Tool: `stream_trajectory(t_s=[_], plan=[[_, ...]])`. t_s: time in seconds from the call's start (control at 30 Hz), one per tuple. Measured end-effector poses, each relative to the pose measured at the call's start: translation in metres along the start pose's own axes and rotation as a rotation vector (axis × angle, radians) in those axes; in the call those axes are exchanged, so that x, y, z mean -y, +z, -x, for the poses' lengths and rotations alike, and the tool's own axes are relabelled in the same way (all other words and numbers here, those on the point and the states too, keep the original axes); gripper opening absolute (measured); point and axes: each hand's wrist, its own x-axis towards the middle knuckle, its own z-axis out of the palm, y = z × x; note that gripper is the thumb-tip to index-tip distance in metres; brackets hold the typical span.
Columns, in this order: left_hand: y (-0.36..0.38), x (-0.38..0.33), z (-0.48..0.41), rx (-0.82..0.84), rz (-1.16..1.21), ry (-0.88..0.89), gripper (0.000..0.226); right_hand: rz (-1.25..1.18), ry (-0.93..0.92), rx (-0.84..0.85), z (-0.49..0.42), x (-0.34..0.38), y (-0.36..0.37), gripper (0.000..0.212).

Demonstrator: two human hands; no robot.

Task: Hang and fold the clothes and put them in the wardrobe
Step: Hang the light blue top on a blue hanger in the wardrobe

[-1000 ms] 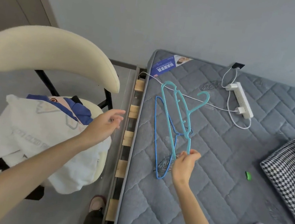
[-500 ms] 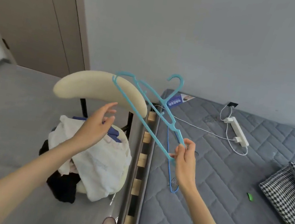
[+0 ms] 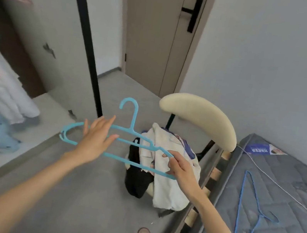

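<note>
Head view: I see right hand (image 3: 180,169) pinching the right end of the turquoise hanger (image 3: 134,119), hook up, long axis left-right, just in front of the clothes pile (image 3: 167,171) on the chair (image 3: 200,112); left hand (image 3: 94,141) splayed, holding nothing, at its left half.

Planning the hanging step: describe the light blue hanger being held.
The light blue hanger looks plastic, with a doubled outline at its left end, perhaps two stacked. Hook up, bar roughly level, in the air before the chair. The right hand pinches its right end; the open left hand covers its left half.
</note>
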Motion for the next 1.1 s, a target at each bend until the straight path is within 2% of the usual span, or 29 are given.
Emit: stream_trajectory(t_s=[0.13,0.23,0.33,0.47,0.6,0.67,0.8,0.93,1.03,1.1], plan=[[-0.027,0.055,0.038,-0.076,-0.075,-0.130,0.043,-0.021,-0.061,0.209,-0.022,0.022,0.043,0.029],[-0.046,0.083,0.066,-0.142,-0.039,-0.217,0.035,0.008,-0.092,0.339,-0.043,0.035,0.071,0.027],[-0.056,0.102,0.100,-0.241,0.024,-0.254,0.033,0.114,-0.128,0.488,-0.065,0.044,0.101,0.022],[-0.051,0.116,0.146,-0.283,0.041,-0.387,0.027,0.347,-0.193,0.723,-0.082,0.053,0.150,0.021],[-0.042,0.118,0.190,-0.376,0.122,-0.530,0.025,0.583,-0.372,0.838,-0.073,0.057,0.207,0.026],[-0.037,0.117,0.211,-0.425,0.191,-0.619,0.016,0.570,-0.464,0.906,-0.061,0.062,0.235,0.026],[-0.020,0.120,0.248,-0.418,0.227,-0.745,0.012,0.576,-0.578,1.108,-0.030,0.063,0.286,0.025],[-0.003,0.128,0.291,-0.490,0.199,-0.844,0.012,0.647,-0.623,1.220,-0.005,0.047,0.320,0.025],[0.009,0.136,0.326,-0.637,0.032,-0.952,0.024,0.652,-0.580,1.244,0.007,0.028,0.344,0.021],[0.021,0.146,0.351,-0.754,0.026,-1.036,0.024,0.659,-0.549,1.208,0.011,0.011,0.361,0.021]])
